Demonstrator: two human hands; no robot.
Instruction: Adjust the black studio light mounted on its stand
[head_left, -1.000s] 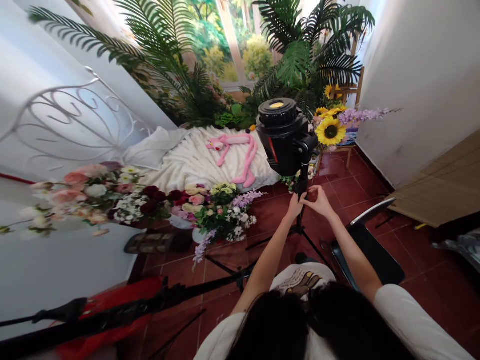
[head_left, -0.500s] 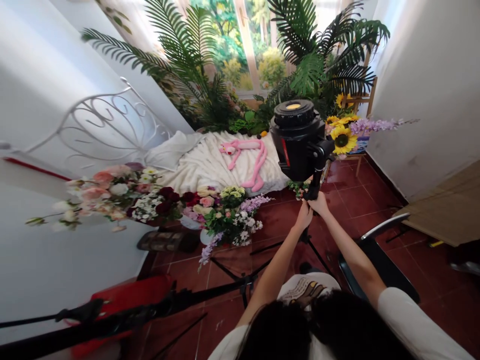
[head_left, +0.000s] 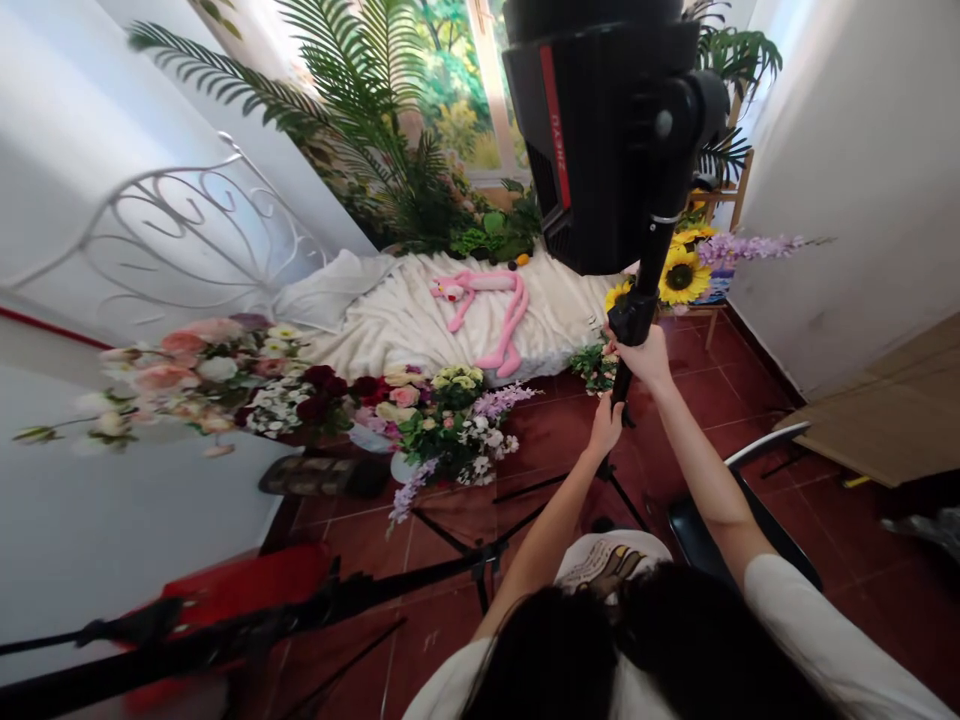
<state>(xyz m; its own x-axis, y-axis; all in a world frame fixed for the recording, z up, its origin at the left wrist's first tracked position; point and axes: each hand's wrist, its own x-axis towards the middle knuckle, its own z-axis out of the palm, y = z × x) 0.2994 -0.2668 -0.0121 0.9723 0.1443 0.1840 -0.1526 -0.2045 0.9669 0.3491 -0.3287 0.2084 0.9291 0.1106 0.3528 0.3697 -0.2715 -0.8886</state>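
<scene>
A black studio light with a red side strip stands high in front of me on a black light stand. My right hand is wrapped round the stand's column near a joint below the light. Lower down, my left hand grips the same column. The stand's legs spread over the tiled floor beneath my hands. Behind the column, a small bunch of flowers and leaves sits by the end of the bed.
A pink plush toy lies on the white bed cover. Flower bouquets line the bed's near side. Another black stand crosses the lower left. A black chair is at my right, and sunflowers stand behind.
The studio light has risen and come closer to my view, exposing more of the column. My right hand has moved up with it, away from my left hand, which stays lower.
</scene>
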